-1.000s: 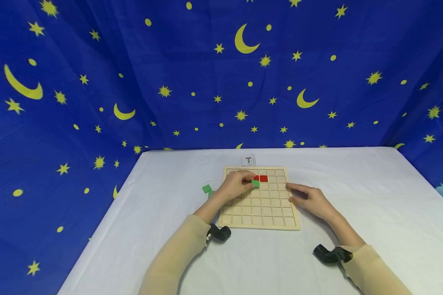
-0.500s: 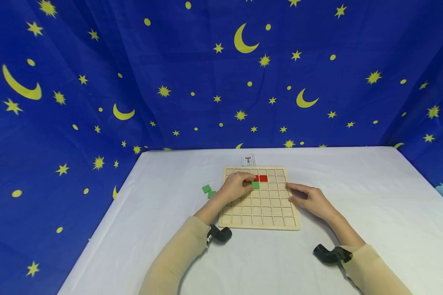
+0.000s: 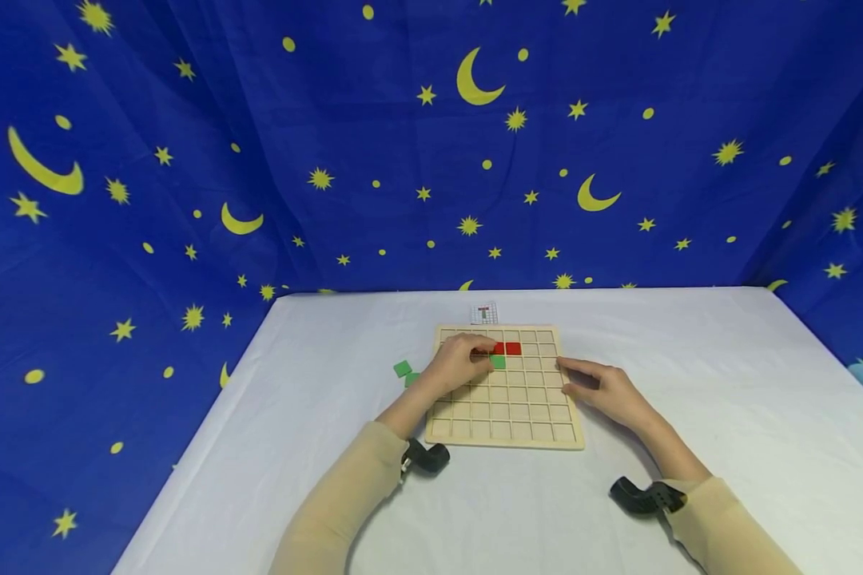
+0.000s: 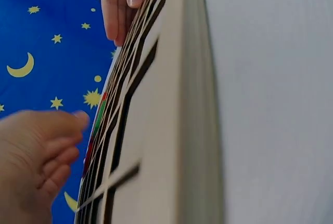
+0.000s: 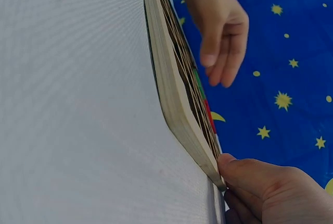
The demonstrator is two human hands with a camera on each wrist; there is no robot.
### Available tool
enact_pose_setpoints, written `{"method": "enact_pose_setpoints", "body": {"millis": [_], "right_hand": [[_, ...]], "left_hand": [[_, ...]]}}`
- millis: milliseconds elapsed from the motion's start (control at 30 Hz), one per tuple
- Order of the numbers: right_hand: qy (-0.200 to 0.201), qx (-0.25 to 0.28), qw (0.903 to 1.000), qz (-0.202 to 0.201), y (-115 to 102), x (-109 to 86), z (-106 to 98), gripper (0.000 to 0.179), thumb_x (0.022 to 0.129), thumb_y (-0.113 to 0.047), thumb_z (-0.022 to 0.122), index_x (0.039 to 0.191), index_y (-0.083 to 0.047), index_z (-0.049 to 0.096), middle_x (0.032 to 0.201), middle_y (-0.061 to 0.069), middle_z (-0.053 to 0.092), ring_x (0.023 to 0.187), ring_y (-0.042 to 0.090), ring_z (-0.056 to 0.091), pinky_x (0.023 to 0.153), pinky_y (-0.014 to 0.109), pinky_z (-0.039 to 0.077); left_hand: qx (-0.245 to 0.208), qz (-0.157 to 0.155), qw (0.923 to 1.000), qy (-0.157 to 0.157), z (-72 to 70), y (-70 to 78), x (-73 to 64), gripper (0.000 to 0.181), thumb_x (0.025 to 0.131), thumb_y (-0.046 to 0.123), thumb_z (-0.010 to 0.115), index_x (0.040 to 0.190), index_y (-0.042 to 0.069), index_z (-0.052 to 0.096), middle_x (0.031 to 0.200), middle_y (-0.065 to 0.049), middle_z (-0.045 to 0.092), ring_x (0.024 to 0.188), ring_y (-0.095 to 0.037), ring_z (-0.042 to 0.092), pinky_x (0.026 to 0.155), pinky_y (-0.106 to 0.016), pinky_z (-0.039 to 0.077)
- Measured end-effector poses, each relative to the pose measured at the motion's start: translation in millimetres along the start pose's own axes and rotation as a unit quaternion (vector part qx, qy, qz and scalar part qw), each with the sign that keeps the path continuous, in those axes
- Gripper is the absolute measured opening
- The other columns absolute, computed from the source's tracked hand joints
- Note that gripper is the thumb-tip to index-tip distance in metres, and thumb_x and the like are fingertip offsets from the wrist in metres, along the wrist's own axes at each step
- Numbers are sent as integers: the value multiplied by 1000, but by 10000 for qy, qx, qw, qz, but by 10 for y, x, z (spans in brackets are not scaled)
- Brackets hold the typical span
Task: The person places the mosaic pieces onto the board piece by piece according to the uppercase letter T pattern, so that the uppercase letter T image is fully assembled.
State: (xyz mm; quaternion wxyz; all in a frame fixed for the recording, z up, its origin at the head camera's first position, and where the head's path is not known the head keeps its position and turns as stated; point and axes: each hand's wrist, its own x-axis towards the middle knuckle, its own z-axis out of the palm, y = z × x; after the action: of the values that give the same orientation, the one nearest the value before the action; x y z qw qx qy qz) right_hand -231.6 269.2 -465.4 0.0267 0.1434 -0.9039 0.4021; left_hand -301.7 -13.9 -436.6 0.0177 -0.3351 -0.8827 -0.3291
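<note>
A wooden grid board (image 3: 511,432) lies on the table. Near its far side sit red tiles (image 3: 514,349) in a row, the left end of which my left hand covers. A green tile (image 3: 499,362) lies flat in a cell just below the row. My left hand (image 3: 457,363) hovers over the board beside the green tile, fingers loosely bent with nothing between them; the right wrist view shows this hand (image 5: 221,31) apart from the board. At the board's right edge, my right hand (image 3: 611,390) rests thumb and fingertips against the rim, its fingers fairly straight.
Loose green tiles (image 3: 403,368) lie on the white-covered table (image 3: 518,511) left of the board, one partly behind my left wrist. Beyond the far edge is a small pattern card (image 3: 484,312). A blue curtain (image 3: 403,160) with moons and stars hangs behind.
The green tile has dropped from between my left fingers into its cell and lies flat. The left fingers have let go and shifted slightly left. My right hand stays at the edge.
</note>
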Motion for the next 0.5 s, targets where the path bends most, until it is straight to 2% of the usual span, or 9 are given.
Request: {"method": "enact_pose_setpoints", "body": {"millis": [100,267,500], "right_hand": [[22,-29,10000,-29,-1,2,4,52,86,-24,71,131,-6,56,133,13,53,126,36,44,103,51,34],[16,-45,10000,-43,-3,3,10,52,86,-24,71,131,-5,56,133,13,53,125,36,44,103,51,34],[7,-53,10000,-28,-9,3,1,51,86,-24,71,131,-5,56,133,13,53,126,36,43,103,52,33]], "left_hand": [[-305,-128,9994,103,-114,5,-2,37,87,15,69,122,5,63,112,-4,67,105,-19,60,89,-29,48],[-677,-336,9965,352,-404,-27,-55,35,88,14,68,122,8,63,113,-3,67,106,-21,59,91,-38,47],[-702,-456,9940,698,-757,-195,-204,35,87,14,70,121,9,65,113,-4,66,105,-20,60,94,-39,47]]}}
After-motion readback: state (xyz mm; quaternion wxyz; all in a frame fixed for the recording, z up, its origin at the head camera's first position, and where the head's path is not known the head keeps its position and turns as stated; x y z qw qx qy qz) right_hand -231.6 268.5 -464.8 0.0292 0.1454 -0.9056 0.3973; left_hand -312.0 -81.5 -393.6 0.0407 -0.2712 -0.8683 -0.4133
